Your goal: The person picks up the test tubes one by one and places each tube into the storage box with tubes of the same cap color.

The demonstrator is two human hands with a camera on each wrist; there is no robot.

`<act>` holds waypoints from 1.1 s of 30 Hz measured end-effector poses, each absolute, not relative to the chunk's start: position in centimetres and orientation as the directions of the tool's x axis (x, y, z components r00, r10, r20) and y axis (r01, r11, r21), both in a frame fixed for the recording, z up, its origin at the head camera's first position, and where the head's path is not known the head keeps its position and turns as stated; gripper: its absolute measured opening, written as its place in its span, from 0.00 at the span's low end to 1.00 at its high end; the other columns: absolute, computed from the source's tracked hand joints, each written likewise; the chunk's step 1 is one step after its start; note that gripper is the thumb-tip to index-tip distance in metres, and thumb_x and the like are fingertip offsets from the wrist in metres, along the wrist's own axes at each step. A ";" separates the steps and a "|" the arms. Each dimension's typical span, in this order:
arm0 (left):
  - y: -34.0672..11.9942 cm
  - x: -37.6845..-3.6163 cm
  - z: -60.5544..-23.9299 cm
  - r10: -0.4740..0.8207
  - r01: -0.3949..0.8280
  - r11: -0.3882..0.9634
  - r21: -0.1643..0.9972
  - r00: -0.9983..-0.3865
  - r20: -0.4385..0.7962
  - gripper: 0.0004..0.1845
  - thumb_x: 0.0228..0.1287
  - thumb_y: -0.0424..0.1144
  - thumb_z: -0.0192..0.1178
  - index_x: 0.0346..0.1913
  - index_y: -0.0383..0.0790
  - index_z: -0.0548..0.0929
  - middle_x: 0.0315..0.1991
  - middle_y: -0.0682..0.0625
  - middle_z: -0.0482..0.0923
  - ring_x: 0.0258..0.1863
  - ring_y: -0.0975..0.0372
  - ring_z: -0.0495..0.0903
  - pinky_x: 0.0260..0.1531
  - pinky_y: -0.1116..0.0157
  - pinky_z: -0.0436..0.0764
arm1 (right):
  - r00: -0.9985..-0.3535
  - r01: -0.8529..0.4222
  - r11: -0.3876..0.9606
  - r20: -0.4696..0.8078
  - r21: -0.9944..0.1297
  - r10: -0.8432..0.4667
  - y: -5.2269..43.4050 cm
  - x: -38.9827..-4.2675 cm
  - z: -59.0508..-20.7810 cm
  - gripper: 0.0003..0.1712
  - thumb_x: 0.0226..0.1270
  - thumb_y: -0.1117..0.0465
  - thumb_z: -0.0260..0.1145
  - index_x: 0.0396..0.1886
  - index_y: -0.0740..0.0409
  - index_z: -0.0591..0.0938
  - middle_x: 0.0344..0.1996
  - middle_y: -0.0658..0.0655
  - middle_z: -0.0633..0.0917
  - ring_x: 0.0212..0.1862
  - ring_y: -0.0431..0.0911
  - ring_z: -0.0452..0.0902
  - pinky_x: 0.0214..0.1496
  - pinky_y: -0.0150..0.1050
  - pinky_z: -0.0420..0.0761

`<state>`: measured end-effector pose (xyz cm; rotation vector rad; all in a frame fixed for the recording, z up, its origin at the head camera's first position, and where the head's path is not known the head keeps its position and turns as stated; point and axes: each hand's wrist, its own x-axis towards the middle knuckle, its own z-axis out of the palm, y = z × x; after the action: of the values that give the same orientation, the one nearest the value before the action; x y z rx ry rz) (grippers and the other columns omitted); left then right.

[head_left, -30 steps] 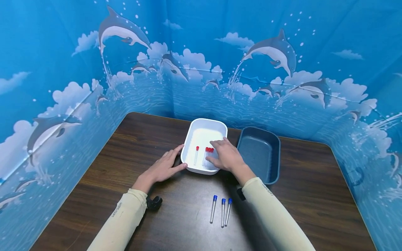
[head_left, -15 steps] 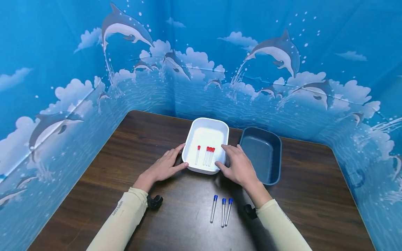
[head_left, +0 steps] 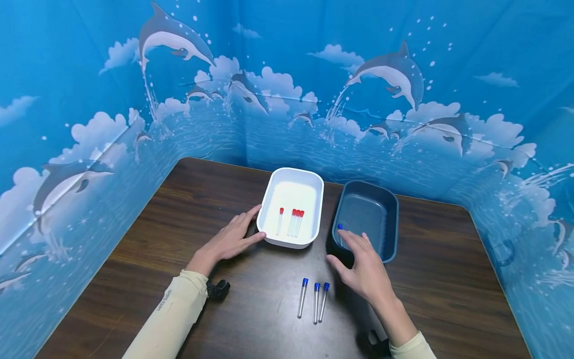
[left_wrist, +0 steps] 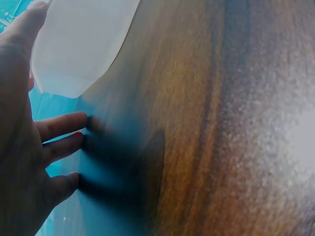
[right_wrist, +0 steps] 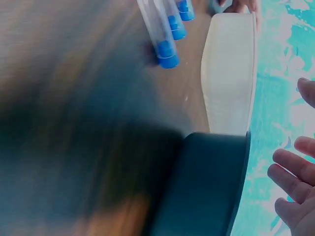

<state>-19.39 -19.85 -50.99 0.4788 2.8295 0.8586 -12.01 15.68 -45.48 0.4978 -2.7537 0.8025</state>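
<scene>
My left hand [head_left: 228, 239] touches the left side of a white bin [head_left: 291, 244] with its thumb and fingertips, fingers extended. Several red-capped test tubes [head_left: 293, 224] lie inside that bin. Over the near left corner of a dark blue-grey bin [head_left: 389, 219], my right hand [head_left: 365, 269] hovers with fingers spread. The right wrist view shows the fingers [right_wrist: 293, 172] apart with nothing between them. Beneath the fingertips, a blue-capped test tube [head_left: 340, 227] lies in the dark bin, its lower part covered by the hand.
Three blue-capped test tubes [head_left: 316, 301] lie on the wood-grain table [head_left: 251, 309] in front of the bins. A blue dolphin-print curtain [head_left: 287, 99] surrounds the table's back and sides.
My right hand has moved from over the white bin to the right, over the dark bin. The blue-capped tube inside the dark bin has come into view. My left hand stays put.
</scene>
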 end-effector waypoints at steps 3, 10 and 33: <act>-19.8 -19.4 -50.9 0.341 0.256 0.781 0.569 -0.939 -0.045 0.46 0.64 0.72 0.49 0.79 0.62 0.44 0.68 0.48 0.64 0.59 0.55 0.66 0.56 0.48 0.70 | -0.920 -0.362 0.799 0.325 -0.480 -0.221 16.5 -10.9 -45.8 0.37 0.59 0.45 0.74 0.65 0.56 0.76 0.60 0.60 0.79 0.62 0.54 0.74 0.71 0.54 0.58; -19.8 -19.3 -51.0 0.331 0.242 0.774 0.585 -0.942 -0.049 0.46 0.64 0.71 0.50 0.79 0.64 0.42 0.70 0.47 0.62 0.61 0.55 0.65 0.58 0.47 0.69 | -0.917 -0.345 0.794 0.362 -0.501 -0.171 17.8 -8.7 -46.8 0.36 0.57 0.49 0.76 0.64 0.56 0.77 0.58 0.59 0.81 0.60 0.54 0.75 0.70 0.53 0.60; -20.2 -16.6 -52.1 0.305 0.240 0.749 0.618 -0.952 0.001 0.48 0.67 0.63 0.55 0.79 0.47 0.43 0.74 0.44 0.57 0.73 0.50 0.53 0.68 0.43 0.50 | -0.965 -0.123 0.806 0.259 -0.579 0.039 21.5 -3.0 -49.6 0.32 0.58 0.54 0.76 0.62 0.53 0.79 0.56 0.57 0.81 0.57 0.55 0.77 0.60 0.53 0.71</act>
<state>-16.60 -20.21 -52.15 0.4439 2.8437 0.9832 -2.99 21.50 -49.59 0.0647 -2.7342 0.9027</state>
